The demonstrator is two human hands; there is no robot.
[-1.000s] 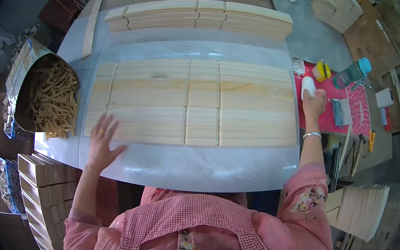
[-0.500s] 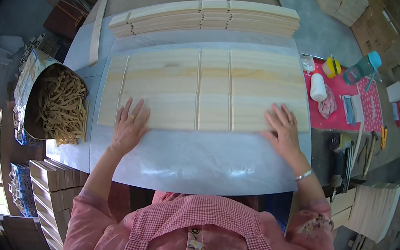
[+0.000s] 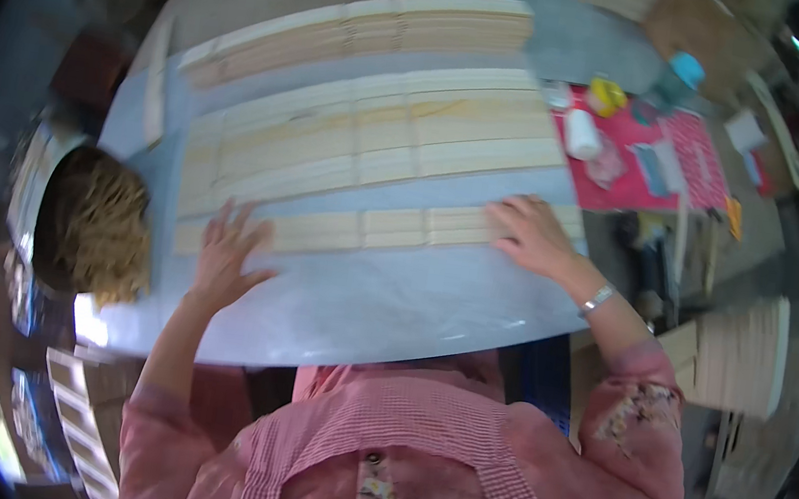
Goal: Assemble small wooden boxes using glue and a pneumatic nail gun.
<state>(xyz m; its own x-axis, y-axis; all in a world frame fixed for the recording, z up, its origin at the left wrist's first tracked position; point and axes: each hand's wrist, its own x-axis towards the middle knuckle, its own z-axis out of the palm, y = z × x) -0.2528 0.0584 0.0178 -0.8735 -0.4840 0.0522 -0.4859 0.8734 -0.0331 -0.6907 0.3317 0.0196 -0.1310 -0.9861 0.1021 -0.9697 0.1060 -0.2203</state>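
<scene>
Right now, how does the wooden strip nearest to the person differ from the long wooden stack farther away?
The strip lies low on the table, while the stack rises in several layers. The left hand and right hand are at the strip; the stack lies apart from both hands. Both are long and pale.

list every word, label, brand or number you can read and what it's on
None can be read.
Pink mat: white marks, too blurred to tell lettering from pattern.
Yellow tub and teal-lidded bottle: too blurred.
Grooved wooden boards: no lettering visible.
</scene>
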